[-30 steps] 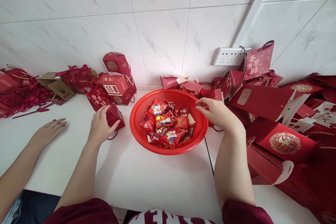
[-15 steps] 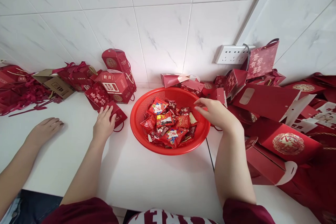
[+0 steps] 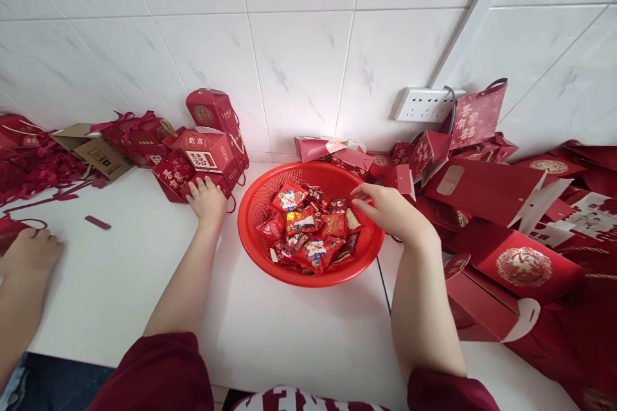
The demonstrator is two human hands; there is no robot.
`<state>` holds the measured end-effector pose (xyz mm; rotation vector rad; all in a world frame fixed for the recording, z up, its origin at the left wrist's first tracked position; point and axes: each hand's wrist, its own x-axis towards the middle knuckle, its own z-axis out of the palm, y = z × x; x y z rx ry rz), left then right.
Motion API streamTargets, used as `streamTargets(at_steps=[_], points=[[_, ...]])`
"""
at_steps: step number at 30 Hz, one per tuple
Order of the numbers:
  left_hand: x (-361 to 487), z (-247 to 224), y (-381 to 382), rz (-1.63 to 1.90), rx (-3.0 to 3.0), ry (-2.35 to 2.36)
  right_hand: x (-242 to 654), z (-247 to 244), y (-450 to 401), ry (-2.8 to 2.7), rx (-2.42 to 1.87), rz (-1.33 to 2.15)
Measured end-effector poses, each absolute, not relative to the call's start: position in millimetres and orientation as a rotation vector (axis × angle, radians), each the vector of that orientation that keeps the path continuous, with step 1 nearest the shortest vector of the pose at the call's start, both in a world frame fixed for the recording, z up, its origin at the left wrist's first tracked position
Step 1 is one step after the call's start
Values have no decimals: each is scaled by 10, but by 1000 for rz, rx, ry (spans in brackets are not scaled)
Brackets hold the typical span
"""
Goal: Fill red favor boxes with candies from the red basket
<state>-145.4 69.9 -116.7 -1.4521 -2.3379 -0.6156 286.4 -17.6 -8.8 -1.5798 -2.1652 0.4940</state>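
My left hand (image 3: 208, 200) lies with fingers spread against the front of a small dark red gift box (image 3: 226, 181), pressed up beside the stacked boxes. A larger gift box with a white double-happiness label (image 3: 205, 160) stands just behind it, and a box with white characters (image 3: 174, 176) is at its left. My right hand (image 3: 380, 204) hovers over the right rim of a red plastic basket (image 3: 250, 245), fingers loosely bent and apart, with nothing visible in them. Inside the basket lie several wrapped candies (image 3: 319, 252) in red and brown packets.
Another person's hand (image 3: 31, 253) is at the left by a red item with a cord. A dark red strip (image 3: 98, 223) lies on the white table (image 3: 130, 282). Red gift boxes (image 3: 525, 266) crowd the right side, near a power strip (image 3: 424, 104) against the tiled wall.
My left hand has moved away from me with the small gift box, against the stack. My right hand barely shifted. The other person's hand moved left, and a strip now shows on the table.
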Motion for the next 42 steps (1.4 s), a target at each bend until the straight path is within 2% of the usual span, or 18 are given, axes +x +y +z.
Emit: streamTargets(at_steps=[29, 34, 39, 42], points=[[-1451, -1060, 790, -683, -1478, -2416, 2882, -81, -135, -2180, -1612, 535], [-1556, -876, 764, -647, -1606, -2509, 3067, -28, -201, -2063, -1652, 619], [-1256, -494, 577, -708, -1724, -2428, 3346, 6, -267, -1802, -1706, 383], [-857, -144, 310, -760, -2091, -2276, 3533, -21, -298, -1615, -1713, 287]])
